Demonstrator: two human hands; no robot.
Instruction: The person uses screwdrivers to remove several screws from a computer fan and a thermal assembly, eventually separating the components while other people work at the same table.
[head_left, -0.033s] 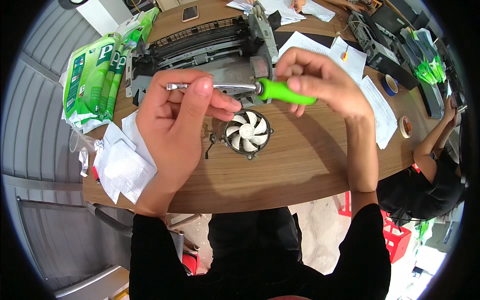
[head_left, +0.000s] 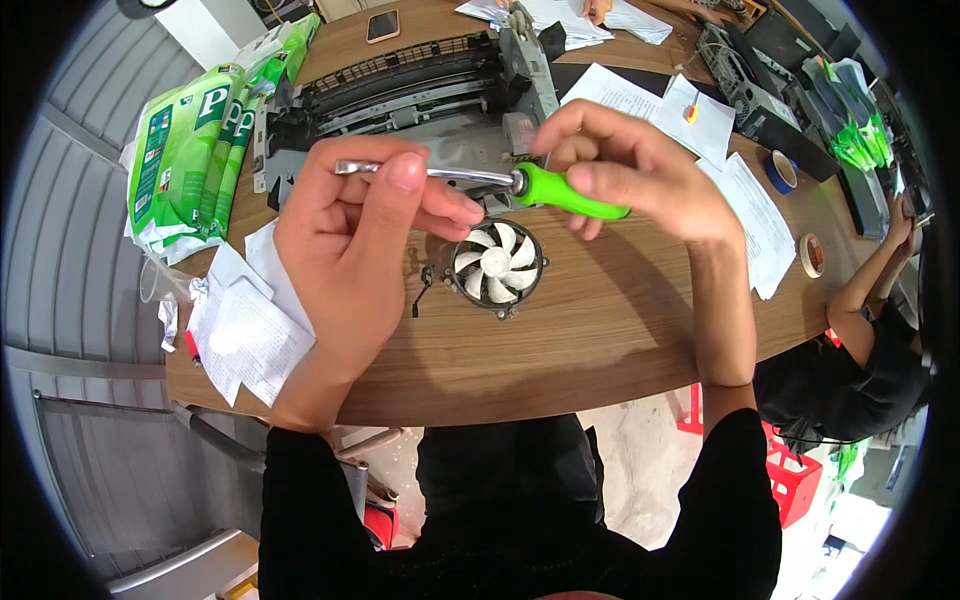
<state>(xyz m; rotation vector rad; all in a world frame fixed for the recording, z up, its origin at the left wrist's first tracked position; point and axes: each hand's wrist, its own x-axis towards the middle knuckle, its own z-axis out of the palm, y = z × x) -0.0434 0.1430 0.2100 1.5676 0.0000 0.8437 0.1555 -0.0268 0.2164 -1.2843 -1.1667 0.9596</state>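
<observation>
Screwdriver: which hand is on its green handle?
The right hand, its thumb on the screwdriver's green handle; the left hand is at the metal shaft instead.

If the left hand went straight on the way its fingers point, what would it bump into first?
Probably the green screwdriver handle: the left hand points rightward, toward it. The right hand holds that handle, so it would likely come next, though depth is hard to judge.
</observation>
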